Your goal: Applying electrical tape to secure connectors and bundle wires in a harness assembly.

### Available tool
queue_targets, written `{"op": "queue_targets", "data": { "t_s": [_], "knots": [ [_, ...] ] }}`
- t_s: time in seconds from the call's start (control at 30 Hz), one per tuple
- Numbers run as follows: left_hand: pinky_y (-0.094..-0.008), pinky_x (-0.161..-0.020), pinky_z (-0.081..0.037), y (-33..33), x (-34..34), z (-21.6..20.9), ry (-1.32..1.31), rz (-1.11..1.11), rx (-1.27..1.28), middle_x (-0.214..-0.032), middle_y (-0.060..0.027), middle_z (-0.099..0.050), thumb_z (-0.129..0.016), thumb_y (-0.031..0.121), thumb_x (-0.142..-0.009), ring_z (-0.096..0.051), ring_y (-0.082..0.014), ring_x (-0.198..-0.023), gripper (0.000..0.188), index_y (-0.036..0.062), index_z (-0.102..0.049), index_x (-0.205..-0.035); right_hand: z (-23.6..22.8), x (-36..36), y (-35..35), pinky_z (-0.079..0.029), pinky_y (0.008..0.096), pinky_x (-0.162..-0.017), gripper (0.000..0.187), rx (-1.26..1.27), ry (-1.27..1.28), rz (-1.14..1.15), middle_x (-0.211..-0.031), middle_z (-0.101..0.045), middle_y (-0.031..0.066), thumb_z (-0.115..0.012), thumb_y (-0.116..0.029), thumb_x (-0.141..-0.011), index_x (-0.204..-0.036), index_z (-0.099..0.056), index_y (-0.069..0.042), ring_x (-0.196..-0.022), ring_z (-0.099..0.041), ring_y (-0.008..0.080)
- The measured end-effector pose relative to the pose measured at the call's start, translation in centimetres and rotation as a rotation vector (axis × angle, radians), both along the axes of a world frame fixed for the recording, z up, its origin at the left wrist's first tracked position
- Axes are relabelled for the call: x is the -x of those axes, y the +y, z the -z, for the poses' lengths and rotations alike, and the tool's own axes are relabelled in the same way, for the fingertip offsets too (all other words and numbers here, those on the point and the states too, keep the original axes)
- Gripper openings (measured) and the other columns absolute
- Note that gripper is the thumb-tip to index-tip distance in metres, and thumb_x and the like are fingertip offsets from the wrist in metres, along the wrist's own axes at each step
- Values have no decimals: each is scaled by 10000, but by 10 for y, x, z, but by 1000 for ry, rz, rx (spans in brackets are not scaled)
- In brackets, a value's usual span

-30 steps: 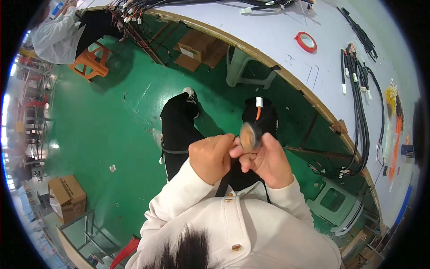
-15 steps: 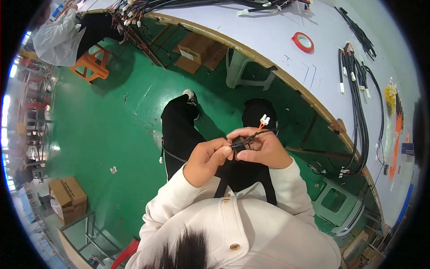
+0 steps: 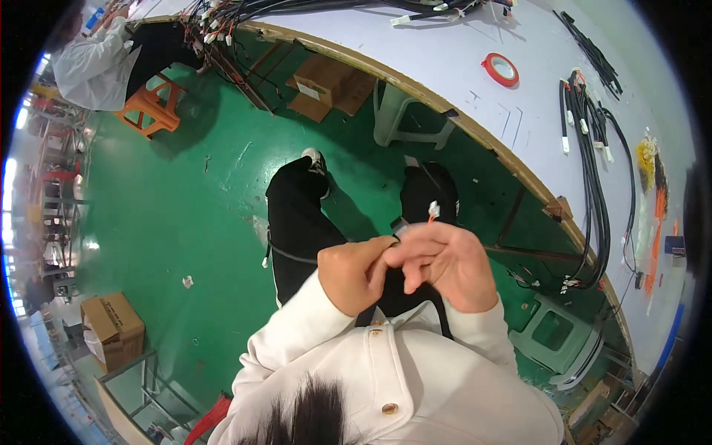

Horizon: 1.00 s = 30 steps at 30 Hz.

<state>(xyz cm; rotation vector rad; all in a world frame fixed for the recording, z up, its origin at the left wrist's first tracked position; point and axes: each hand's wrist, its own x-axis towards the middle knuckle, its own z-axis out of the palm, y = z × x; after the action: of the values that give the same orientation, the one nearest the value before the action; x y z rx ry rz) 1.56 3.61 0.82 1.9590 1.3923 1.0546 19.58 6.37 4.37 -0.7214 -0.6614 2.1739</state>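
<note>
My left hand (image 3: 350, 276) is closed round a thin black cable (image 3: 293, 256), whose tail droops to the left over my leg. At my right hand (image 3: 451, 263) the fingers are loosely bent and apart, slightly blurred, with the fingertips against the left hand. Nothing shows in its palm. Just beyond the fingers sticks up a white connector (image 3: 434, 210) on short orange wires. A small dark, shiny piece (image 3: 400, 225) shows above the place where the hands meet; its kind cannot be made out. The hands hide the middle of the cable.
A curved white worktable (image 3: 475, 81) runs from far left to right, bearing a red tape roll (image 3: 501, 70) and black cable bundles (image 3: 593, 178). Pale green stools (image 3: 556, 334), cardboard boxes (image 3: 113, 331) and an orange stool (image 3: 152, 107) stand on the floor. Another person (image 3: 93, 67) sits far left.
My right hand has loosened its grip on the cable and rolled so its palm shows. The left hand has turned and shifted slightly right. The white connector has dipped a little.
</note>
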Motion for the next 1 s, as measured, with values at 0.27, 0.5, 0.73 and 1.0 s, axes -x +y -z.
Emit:
{"op": "queue_targets", "data": {
  "t_s": [0.27,0.5,0.73,1.0],
  "knots": [
    [-191,-511,-238,4,16,-7,-600,99,699,-652,52,-486,-527,258,-930,-329,-16,-573,287,-2,-649,-919,39,13,7,-438,265,-802,400,-328,-242,240,-1076,-569,107,-649,-102,-769,-1140,-547,8,-874,-566,152],
    [-207,-535,-356,2,16,1,-719,49,591,-701,-19,-608,-602,167,-883,-492,-49,-605,188,-14,-649,-900,47,14,27,-416,241,-841,414,-544,-215,-170,-1135,-528,66,-629,-60,-807,-1200,-514,4,-957,-496,87],
    [-284,-429,-377,17,6,0,70,-154,-206,-570,-127,-555,-669,31,-752,-515,-227,-439,68,20,-651,-817,51,38,-6,-422,207,-569,154,-358,-378,269,-747,-552,-6,-572,-80,-853,-976,-571,12,-626,-509,52],
    [-249,-607,-442,50,73,84,-343,-524,120,-702,-35,-638,-597,152,-860,-541,-96,-640,184,-3,-673,-794,-1,28,-34,-436,240,-616,113,-499,-14,-104,-794,-560,45,-574,-109,-856,-818,-561,-3,-652,-549,116]
  ]
}}
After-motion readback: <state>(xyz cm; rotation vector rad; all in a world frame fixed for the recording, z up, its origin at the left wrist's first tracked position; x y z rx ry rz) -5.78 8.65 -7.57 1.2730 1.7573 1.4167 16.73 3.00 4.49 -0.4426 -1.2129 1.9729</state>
